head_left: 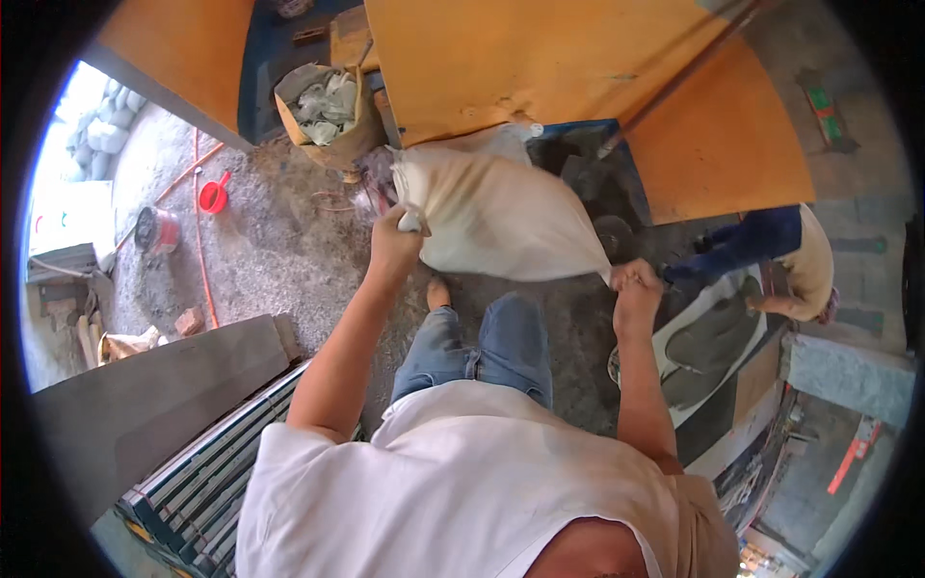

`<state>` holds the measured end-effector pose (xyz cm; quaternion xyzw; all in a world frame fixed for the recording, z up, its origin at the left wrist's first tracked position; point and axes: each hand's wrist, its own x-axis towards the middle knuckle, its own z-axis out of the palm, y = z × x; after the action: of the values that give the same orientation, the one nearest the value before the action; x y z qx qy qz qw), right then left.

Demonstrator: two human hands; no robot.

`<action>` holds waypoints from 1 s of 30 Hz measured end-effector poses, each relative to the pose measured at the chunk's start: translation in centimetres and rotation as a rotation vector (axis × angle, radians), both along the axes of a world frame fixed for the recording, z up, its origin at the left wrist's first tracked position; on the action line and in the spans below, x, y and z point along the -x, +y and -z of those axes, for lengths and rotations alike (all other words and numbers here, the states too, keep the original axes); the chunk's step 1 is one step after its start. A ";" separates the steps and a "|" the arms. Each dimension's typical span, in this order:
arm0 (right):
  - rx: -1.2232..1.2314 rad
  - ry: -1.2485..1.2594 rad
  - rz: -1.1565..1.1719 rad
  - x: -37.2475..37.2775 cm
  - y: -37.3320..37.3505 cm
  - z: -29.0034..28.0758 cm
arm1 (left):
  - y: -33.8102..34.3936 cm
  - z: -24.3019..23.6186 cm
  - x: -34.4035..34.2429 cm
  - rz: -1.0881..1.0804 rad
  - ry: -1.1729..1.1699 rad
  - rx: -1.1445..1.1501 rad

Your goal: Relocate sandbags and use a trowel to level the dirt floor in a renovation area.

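Observation:
A large white woven-looking sack is stretched between my two hands in front of my knees. My left hand is closed round a bunched upper-left corner of it. On the other side, my right hand grips the pulled-out lower-right corner in a fist. Brownish smudges mark the upper part of the sack, and its far edge lies against an orange panel. Whatever the sack may contain is hidden.
A brown bag of crumpled plastic stands far left, with a red dipper, a bucket and an orange hose nearby. At right a co-worker bends over grey wet material. A grey board leans left.

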<state>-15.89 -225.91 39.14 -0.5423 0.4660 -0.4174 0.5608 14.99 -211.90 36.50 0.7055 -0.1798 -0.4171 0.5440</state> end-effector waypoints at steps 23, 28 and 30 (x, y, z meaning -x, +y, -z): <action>1.012 1.549 -1.960 9.8 -23.4 27.2 | 17.4 14.5 42.2 -1.136 0.618 -0.409; 0.282 1.096 -1.624 6.3 -18.0 26.3 | 21.0 15.5 51.9 -1.294 0.691 -0.229; -0.321 0.862 -1.317 3.7 -8.8 20.6 | 22.0 14.9 56.7 -1.370 0.774 -0.232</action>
<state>-19.59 -234.71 18.51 -0.7321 0.2802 0.3171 0.5338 -41.66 -189.88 21.61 0.5162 0.5406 -0.2213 0.6264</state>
